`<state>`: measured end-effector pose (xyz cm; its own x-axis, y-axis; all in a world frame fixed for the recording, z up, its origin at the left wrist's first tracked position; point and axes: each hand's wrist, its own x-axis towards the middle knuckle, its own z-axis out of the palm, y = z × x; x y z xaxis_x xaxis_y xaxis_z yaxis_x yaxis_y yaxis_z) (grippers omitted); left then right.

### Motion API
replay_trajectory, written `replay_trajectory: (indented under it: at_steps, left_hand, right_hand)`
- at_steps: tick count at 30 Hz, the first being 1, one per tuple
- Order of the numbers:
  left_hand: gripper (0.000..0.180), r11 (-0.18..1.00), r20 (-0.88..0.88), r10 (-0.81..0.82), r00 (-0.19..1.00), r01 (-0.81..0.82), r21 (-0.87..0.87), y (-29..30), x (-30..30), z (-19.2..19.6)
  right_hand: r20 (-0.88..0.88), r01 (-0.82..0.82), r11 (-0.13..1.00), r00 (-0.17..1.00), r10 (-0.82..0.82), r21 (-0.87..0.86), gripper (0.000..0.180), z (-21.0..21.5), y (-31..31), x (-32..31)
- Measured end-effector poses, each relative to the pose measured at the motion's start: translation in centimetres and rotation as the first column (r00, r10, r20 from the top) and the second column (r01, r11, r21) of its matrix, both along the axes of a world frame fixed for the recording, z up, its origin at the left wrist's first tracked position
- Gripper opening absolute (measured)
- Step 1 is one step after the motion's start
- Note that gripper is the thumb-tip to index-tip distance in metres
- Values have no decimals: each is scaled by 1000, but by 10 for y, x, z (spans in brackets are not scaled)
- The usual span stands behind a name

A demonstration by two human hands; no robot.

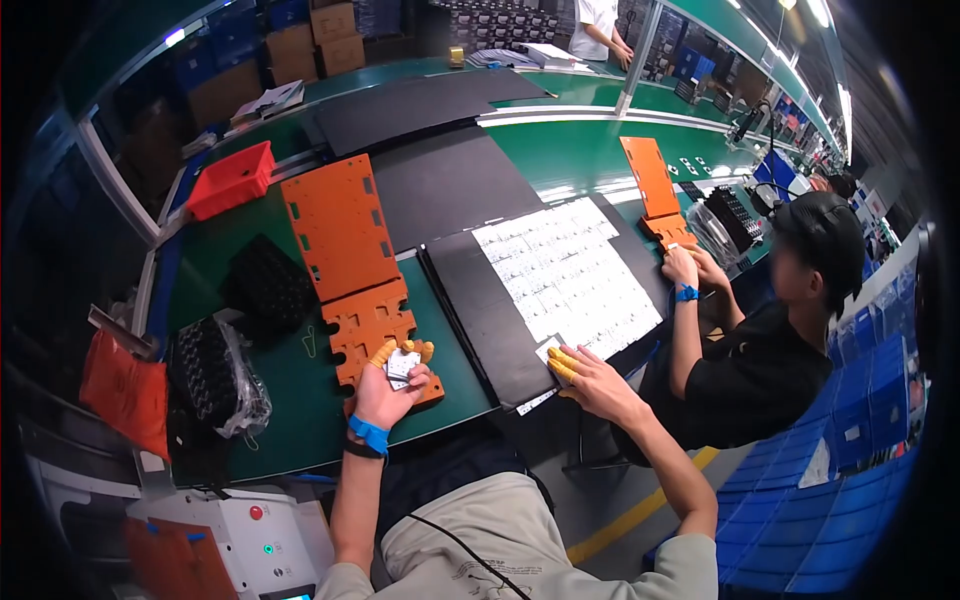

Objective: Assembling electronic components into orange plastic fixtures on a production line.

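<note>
My left hand (393, 390), palm up with yellow finger covers and a blue wristband, is closed around a small stack of white plates with dark dots (400, 368). It is just above the lower half of an orange fixture (372, 325) with notched edges and recesses; the fixture's flat orange upper panel (342, 225) is folded back. My right hand (598, 385), also with yellow finger covers, has its fingers stretched out flat. Its fingertips touch a small white piece (547, 348) at the near corner of white pieces laid in rows (560, 270) on a black board (465, 300).
Bagged black trays (215, 375) and an orange-red bag (125, 390) lie left; a red bin (232, 180) stands behind. To my right a co-worker (770, 300) handles another orange fixture (655, 185). A white control box (250, 540) is at lower left. Black sheets (440, 180) lie ahead.
</note>
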<state>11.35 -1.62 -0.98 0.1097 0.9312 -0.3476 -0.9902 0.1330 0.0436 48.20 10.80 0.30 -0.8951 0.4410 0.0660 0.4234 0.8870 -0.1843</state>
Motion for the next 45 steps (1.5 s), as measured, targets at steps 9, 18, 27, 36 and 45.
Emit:
replay_trajectory:
  at_steps: [9, 18, 27, 36, 45]
  left_hand:
    - [38, 987, -318, -152, 936, 161, 3, 6, 39, -4]
    - [27, 997, -321, -63, 945, 72, 19, 14, 37, -10]
    - [16, 993, -217, 120, 969, -114, 40, 0, 7, 7]
    - [24, 987, -808, 155, 568, -63, 145, -89, -44, 16]
    - [30, 804, -343, 587, 733, -579, 138, -172, -104, -21]
  right_hand:
    - [-655, 144, 980, 755, -17, 140, 31, 12, -9, -77]
    - [-524, 379, 908, 745, -413, -178, 52, 8, -45, -102]
    - [-404, 380, 922, 834, -376, -73, 65, -33, -88, -118]
    - [-731, 56, 991, 671, -125, -118, 24, 3, -99, -184]
    - [-634, -619, 784, 588, 502, 46, 31, 45, -150, -406]
